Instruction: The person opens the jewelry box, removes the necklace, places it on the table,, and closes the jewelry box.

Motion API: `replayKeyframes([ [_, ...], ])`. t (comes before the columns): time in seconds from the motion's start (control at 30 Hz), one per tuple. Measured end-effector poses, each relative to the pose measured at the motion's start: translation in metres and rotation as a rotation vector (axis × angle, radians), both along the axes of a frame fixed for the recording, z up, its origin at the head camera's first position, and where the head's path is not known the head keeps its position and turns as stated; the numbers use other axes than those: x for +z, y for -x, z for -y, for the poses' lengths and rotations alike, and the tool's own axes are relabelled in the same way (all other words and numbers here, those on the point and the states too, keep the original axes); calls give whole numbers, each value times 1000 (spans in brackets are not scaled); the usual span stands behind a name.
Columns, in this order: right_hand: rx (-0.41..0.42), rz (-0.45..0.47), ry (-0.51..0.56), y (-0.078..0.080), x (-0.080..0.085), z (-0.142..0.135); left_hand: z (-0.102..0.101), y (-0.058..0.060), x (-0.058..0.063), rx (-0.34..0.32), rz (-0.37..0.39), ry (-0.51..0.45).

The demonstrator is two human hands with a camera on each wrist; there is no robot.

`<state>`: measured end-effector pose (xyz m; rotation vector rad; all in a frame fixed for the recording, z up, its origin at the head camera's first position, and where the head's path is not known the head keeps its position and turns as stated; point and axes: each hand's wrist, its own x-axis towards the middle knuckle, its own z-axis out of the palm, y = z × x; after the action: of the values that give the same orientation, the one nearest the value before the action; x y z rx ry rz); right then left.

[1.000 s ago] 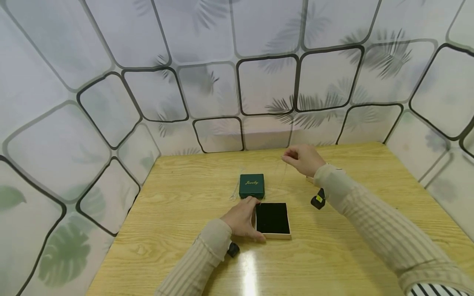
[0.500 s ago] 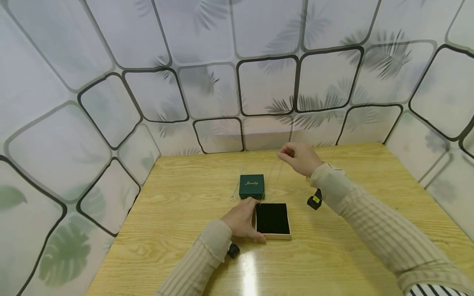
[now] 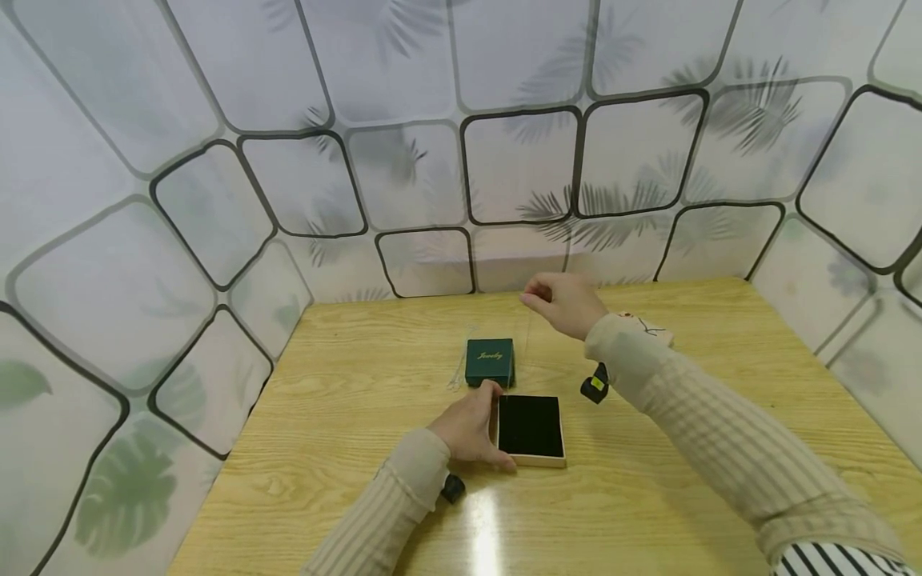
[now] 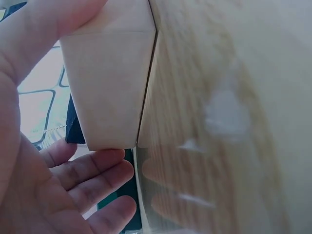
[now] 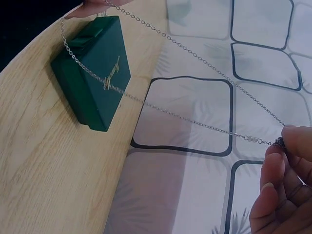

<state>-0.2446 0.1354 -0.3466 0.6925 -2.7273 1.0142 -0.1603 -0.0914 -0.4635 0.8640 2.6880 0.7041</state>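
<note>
My left hand [image 3: 470,428] grips the left side of a shallow pale box [image 3: 529,461] lined with a black pad, thumb at the near side and fingers at the far side. In the left wrist view the pale box wall [image 4: 109,83] sits between thumb and fingers. My right hand [image 3: 565,302] is raised above the back of the table and pinches one end of a fine silver chain necklace [image 5: 168,37]. From there the chain runs in two strands toward my left fingertips, seen at the top of the right wrist view. In the head view the chain is barely visible.
A green jewelry box [image 3: 490,360] with gold lettering stands just behind the pale box. Another thin silver chain [image 3: 455,380] lies along its left side. Behind my right wrist is a white item [image 3: 651,330] with a dark branch pattern. Patterned cloth surrounds the wooden table [image 3: 346,384].
My right hand has moved left and slightly up with the necklace, uncovering more of the white item behind the wrist. The left hand has stayed on the pale box.
</note>
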Motion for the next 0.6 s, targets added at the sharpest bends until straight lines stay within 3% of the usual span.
replayKeyframes([
  [0.6,24,-33,-21,6,6,21,0,0,1,-9,-4,18],
])
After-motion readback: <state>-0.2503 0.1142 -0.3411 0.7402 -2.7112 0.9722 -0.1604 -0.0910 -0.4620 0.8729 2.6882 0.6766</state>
